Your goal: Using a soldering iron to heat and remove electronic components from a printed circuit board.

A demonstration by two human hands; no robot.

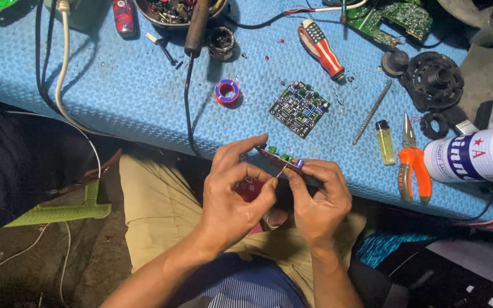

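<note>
Brown small circuit board (278,155) spans both hands: left hand (236,191) pinches its near end, right hand (318,197) grips its far end.

One view only: head cam, looking steeply down from above the lap. Close range, hands (275,191) sit low-centre w/ forearms entering at bottom edge. Blue mat (132,85) fills upper frame, far edge cut off at top. No 2nd view, so no overlap.

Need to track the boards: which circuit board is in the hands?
The small brown-edged board, pinched between both hands; the black one lies untouched on the mat.
</note>
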